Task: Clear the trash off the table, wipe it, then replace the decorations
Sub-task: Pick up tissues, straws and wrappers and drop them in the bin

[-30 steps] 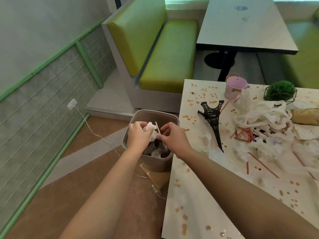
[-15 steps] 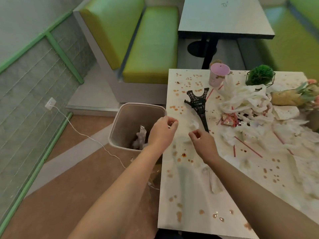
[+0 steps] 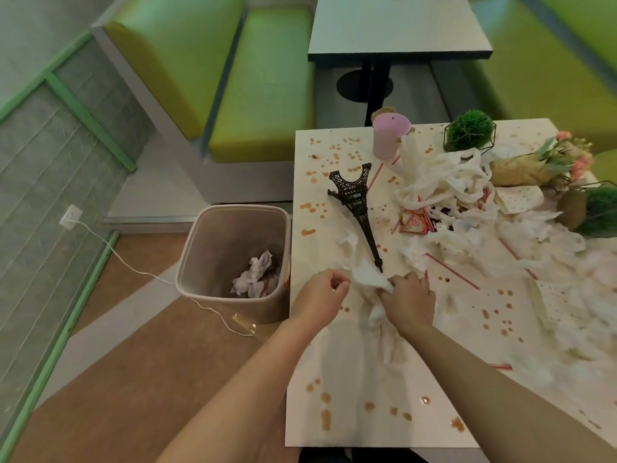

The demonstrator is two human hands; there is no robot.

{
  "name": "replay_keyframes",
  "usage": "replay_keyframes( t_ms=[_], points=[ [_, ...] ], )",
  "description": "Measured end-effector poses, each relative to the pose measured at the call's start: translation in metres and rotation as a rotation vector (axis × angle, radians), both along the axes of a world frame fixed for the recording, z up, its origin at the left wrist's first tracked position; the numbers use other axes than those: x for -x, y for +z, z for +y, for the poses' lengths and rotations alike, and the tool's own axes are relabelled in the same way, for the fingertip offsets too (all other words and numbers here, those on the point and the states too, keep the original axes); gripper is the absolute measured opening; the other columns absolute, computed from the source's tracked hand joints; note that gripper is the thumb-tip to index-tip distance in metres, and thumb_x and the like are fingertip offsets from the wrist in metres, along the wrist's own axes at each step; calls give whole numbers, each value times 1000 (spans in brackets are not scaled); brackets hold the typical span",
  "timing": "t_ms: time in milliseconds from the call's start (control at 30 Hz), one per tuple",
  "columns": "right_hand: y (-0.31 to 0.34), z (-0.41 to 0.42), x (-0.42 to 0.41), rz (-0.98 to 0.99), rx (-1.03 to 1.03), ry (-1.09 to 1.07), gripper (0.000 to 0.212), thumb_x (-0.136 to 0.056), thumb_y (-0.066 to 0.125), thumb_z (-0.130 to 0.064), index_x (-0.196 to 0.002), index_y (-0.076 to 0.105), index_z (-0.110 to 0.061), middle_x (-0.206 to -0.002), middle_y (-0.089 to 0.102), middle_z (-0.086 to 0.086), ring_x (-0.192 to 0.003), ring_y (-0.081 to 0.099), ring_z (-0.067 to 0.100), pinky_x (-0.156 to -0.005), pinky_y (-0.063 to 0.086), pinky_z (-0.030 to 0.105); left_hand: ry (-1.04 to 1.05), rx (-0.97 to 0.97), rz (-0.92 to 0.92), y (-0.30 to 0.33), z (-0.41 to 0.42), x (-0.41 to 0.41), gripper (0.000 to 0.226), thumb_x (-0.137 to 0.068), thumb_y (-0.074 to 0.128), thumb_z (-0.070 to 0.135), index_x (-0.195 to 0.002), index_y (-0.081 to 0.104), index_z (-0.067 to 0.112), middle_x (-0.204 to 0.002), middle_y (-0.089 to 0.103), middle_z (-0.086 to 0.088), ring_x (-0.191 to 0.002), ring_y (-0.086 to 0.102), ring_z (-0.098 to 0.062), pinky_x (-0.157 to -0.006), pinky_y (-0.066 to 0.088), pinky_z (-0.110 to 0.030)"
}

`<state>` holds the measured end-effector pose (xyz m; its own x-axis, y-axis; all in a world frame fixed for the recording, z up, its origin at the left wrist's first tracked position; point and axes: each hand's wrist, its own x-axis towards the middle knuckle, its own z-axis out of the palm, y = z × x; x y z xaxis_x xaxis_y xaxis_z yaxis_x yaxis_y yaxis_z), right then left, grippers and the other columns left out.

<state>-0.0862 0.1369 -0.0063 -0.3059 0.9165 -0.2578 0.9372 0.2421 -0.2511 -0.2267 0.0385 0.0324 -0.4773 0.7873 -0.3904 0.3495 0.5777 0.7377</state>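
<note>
A stained white table carries a heap of crumpled white tissues, red straws and a snack wrapper. My right hand is shut on a crumpled tissue near the table's left edge. My left hand hovers beside it, fingers curled and pinched together; nothing shows in them. A black Eiffel Tower model lies flat just beyond my hands. A beige trash bin with crumpled paper inside stands on the floor left of the table.
A pink cup, a green ball plant in a wire frame and a flower bouquet sit at the table's far side. Green benches, another table and a white cable on the floor surround it.
Both hands left the bin and moved right over the table. My right hand has closed on a tissue there. The view has tilted down.
</note>
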Motion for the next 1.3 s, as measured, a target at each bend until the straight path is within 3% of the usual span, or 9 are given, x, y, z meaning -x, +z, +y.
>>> replay_keyframes(
  t_ms=[133, 233, 333, 500, 633, 767, 1000, 1133, 1300],
  points=[
    [8, 2, -3, 173, -10, -21, 34, -98, 51, -42, -114, 71, -20, -115, 58, 6, -115, 44, 27, -96, 34, 39, -13, -19, -10, -4, 6, -7, 26, -98, 55, 31, -123, 59, 26, -117, 58, 8, -97, 57, -6, -72, 47, -17],
    [15, 1, -8, 403, 80, -46, 33, -100, 50, -37, -107, 74, -14, -105, 55, 3, -109, 44, 23, -91, 35, 30, -89, -73, 13, -5, 16, -13, 46, -94, 60, 38, -137, 45, 36, -130, 44, 7, -111, 51, -9, -91, 52, -32],
    [30, 0, -12, 665, 281, -97, 28, -101, 50, -29, -101, 73, -13, -101, 53, 4, -96, 51, 15, -75, 35, 11, -75, -128, -75, 2, 27, -18, 55, -94, 52, 54, -144, 35, 40, -137, 36, 6, -119, 46, -10, -100, 47, -37],
    [51, 1, -14, 900, 398, -155, 10, -93, 62, -16, -97, 62, -25, -92, 66, 1, -81, 64, 21, -65, 47, 21, 58, -120, -393, 18, 41, -31, 65, -95, 45, 59, -150, 29, 29, -142, 44, 3, -111, 58, -12, -89, 56, -36],
    [54, 4, -9, 916, 375, -147, 23, -88, 59, -2, -87, 62, -26, -92, 67, -1, -75, 62, 23, -64, 48, 24, 157, -127, -563, 26, 43, -36, 47, -98, 45, 52, -132, 44, 19, -120, 60, 3, -77, 68, -2, -57, 56, -17],
    [57, 6, -9, 961, 420, -183, 30, -88, 51, 4, -89, 71, -18, -96, 70, 5, -78, 65, 19, -59, 48, 18, 271, -161, -612, 21, 47, -31, 41, -98, 51, 45, -124, 50, 13, -117, 66, -12, -91, 70, -18, -65, 57, -23],
    [58, 11, -3, 1042, 564, -314, 24, -93, 51, 0, -95, 73, -10, -102, 70, 10, -86, 68, 22, -59, 54, 21, 292, -184, -615, 21, 44, -20, 24, -93, 64, 34, -107, 60, 16, -107, 68, -7, -90, 69, -15, -68, 56, -21],
    [64, 13, 2, 1075, 646, -346, 32, -90, 45, 1, -94, 74, -13, -111, 68, 11, -101, 66, 25, -84, 58, 34, 324, -169, -637, 19, 39, -15, 30, -93, 66, 29, -116, 58, 13, -114, 65, -8, -97, 67, -17, -70, 57, -22],
    [68, 7, 11, 1015, 654, -85, 23, -86, 69, -11, -104, 72, -26, -117, 64, 1, -106, 63, 14, -86, 51, 22, 469, -133, -556, 19, 35, 1, 36, -97, 56, 38, -124, 53, 15, -110, 62, -4, -91, 61, -15, -70, 51, -27]
  ],
)
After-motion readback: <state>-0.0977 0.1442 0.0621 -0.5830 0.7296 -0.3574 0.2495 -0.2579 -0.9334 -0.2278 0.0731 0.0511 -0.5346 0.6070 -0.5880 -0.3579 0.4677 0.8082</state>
